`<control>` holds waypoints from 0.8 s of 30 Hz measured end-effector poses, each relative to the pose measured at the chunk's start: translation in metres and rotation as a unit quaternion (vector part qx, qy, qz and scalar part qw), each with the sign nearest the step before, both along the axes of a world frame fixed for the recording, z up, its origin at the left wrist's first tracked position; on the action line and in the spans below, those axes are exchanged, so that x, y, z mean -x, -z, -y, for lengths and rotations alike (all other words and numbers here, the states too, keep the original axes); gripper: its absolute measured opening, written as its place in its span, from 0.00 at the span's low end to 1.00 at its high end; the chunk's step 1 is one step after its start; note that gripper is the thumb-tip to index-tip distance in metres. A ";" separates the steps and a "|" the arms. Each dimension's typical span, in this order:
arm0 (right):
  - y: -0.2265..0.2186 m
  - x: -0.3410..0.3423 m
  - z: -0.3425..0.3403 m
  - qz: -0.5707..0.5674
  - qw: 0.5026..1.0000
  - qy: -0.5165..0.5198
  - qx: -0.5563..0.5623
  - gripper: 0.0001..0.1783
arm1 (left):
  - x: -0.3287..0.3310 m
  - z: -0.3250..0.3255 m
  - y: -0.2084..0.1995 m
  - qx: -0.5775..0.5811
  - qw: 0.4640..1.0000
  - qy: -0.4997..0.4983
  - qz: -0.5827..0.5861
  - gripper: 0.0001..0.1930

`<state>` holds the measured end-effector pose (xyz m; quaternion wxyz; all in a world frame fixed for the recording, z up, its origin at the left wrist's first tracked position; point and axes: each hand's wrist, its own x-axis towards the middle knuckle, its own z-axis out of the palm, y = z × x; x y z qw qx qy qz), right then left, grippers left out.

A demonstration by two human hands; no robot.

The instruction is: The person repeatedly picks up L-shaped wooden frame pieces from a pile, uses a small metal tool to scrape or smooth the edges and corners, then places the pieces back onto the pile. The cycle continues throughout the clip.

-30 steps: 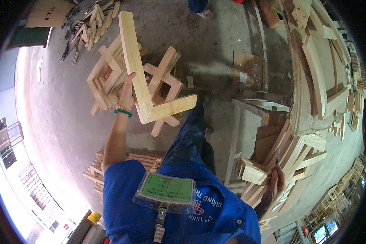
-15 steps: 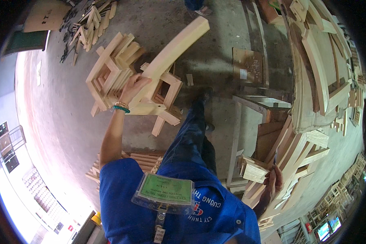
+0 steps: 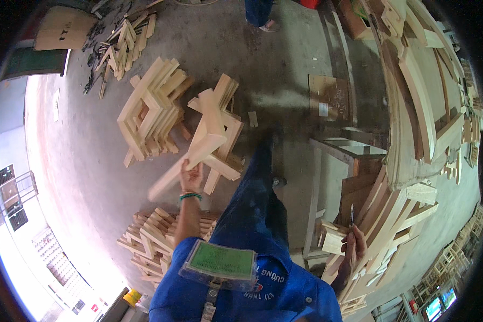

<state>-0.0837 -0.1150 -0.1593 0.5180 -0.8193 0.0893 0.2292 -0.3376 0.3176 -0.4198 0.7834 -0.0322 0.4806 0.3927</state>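
Note:
My left hand is closed on a pale angled wooden piece, two bars meeting at a bend. Its lower end is smeared by motion. The piece is over a stack of similar wooden pieces on the floor; whether it touches them I cannot tell. At the right, my right hand is closed around a slim pen-like tool pointing upward. That hand is beside a wooden block end and long leaning boards.
Another stack of angled pieces stands left of centre, and more timber lies low at left. Scrap strips lie at far left. A metal-framed bench and a wood-laden table line the right. A person's leg shows at the top.
The angled piece has swung down and turned, its raised end dropping toward me. My left hand has moved nearer and right. My right hand still has the slim tool, now more visible.

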 end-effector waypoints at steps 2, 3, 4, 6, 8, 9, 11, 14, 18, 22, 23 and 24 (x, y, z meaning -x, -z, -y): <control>0.003 -0.005 -0.007 0.008 0.999 -0.033 -0.012 0.16 | -0.024 0.011 0.032 0.044 0.994 -0.094 0.043 0.13; 0.004 -0.008 -0.015 0.005 1.000 -0.029 0.000 0.16 | -0.037 0.015 0.046 0.065 0.986 -0.142 0.064 0.13; 0.007 -0.008 -0.018 -0.003 0.999 -0.042 0.006 0.15 | -0.051 0.017 0.058 0.056 0.982 -0.171 0.054 0.13; 0.016 -0.012 -0.018 -0.019 0.997 -0.074 0.019 0.15 | -0.069 0.019 0.081 0.040 0.971 -0.234 0.033 0.14; 0.030 -0.013 -0.020 -0.024 0.996 -0.088 0.013 0.14 | -0.068 0.019 0.104 0.039 0.971 -0.213 0.106 0.15; 0.037 -0.011 -0.024 -0.029 0.996 -0.087 0.010 0.14 | -0.067 0.022 0.113 0.029 0.971 -0.211 0.111 0.15; 0.050 -0.011 -0.032 -0.043 0.995 -0.085 0.013 0.13 | -0.070 0.031 0.134 0.004 0.978 -0.205 0.030 0.15; 0.066 -0.011 -0.041 -0.043 0.993 -0.108 0.016 0.12 | -0.057 0.039 0.163 0.083 0.966 -0.117 0.215 0.17; 0.071 -0.013 -0.055 -0.073 0.990 -0.108 0.053 0.11 | -0.050 0.042 0.188 0.158 0.964 -0.032 0.212 0.23; 0.072 -0.017 -0.064 -0.082 0.989 -0.103 0.074 0.12 | -0.058 0.047 0.203 0.172 0.980 0.072 -0.069 0.28; 0.071 -0.018 -0.064 -0.081 0.988 -0.107 0.074 0.12 | -0.055 0.046 0.205 0.141 0.982 0.104 -0.070 0.28; 0.071 -0.019 -0.065 -0.078 0.988 -0.109 0.073 0.12 | -0.056 0.046 0.207 0.136 0.982 0.110 -0.074 0.27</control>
